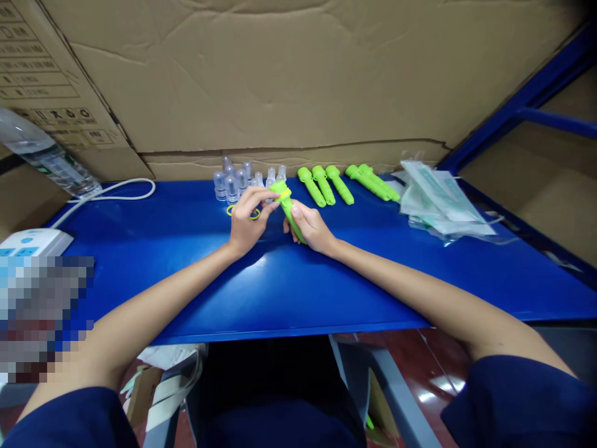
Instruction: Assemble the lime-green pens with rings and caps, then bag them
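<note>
Navy sleeves (522, 401) filled the bottom corners, green tube (290, 208) sat mid-frame
Right hand (311, 226) wrapped its body, seemingly to steady it, while the left hand (252, 218) pinched around the yellow band (284, 195) up top. More green tubes (330, 186) lay just right of centre, probably lined up to stay tidy.

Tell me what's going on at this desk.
A person's right grip holds a bright green, flashlight-shaped plastic tube over the blue tabletop; the left grip touches its wider head, near a thin yellow band. Behind, clear plastic domed caps stand clustered, with more green tubes to their right.
</note>
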{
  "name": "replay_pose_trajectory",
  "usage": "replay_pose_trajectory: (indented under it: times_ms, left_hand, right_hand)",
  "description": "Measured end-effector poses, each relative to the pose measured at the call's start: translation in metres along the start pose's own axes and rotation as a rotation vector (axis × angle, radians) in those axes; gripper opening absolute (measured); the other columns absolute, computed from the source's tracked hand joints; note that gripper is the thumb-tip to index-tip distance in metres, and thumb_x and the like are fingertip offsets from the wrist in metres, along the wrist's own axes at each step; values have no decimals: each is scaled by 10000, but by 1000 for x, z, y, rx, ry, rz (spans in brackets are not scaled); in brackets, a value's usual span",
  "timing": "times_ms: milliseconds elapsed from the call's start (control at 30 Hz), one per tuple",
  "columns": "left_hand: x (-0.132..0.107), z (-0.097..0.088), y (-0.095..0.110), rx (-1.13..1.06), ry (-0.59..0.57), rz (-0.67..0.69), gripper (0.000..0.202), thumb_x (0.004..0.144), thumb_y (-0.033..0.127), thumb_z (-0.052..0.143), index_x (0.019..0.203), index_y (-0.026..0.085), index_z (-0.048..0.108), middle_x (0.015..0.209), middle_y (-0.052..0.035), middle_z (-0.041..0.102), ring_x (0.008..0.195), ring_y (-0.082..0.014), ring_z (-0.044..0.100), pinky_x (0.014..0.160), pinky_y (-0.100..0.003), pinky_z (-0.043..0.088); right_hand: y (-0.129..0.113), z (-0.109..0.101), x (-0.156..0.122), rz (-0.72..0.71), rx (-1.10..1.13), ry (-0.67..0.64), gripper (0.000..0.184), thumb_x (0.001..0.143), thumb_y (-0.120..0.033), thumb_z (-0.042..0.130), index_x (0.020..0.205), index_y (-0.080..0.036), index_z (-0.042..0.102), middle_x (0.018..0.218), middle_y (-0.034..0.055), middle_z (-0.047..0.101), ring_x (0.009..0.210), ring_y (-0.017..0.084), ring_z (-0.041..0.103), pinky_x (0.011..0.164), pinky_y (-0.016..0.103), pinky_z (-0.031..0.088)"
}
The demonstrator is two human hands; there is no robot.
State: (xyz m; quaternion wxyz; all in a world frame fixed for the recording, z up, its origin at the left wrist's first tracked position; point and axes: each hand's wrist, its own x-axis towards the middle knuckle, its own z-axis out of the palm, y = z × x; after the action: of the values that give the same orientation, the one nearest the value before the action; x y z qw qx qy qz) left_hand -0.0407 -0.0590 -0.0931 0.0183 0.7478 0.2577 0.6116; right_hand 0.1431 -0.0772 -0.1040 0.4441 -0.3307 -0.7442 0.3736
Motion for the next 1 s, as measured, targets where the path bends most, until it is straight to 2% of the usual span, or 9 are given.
replay_pose_trajectory:
  times_ms: [667, 1000]
  left_hand:
    - [0, 0, -6, -29, 17, 4, 117, 943, 308, 687, 927, 194, 667, 895, -24, 688, 721, -110, 594, 642, -245, 475]
    - [-1, 0, -9, 16, -23, -33, 225, 952, 411, 662, 894, 195, 642, 868, -30, 669, 719, -122, 580, 609, -256, 446]
  right_hand:
    - [-6, 0, -3, 33, 78, -14, 684, 990, -690, 405, 1286, -90, 546, 637, -48, 589, 364, 72, 510, 338, 190, 401]
    - [-5, -1, -2, 37, 61, -24, 666, 989, -691, 404, 1264, -105, 557, 644, -46, 594, 371, 72, 514, 343, 188, 399]
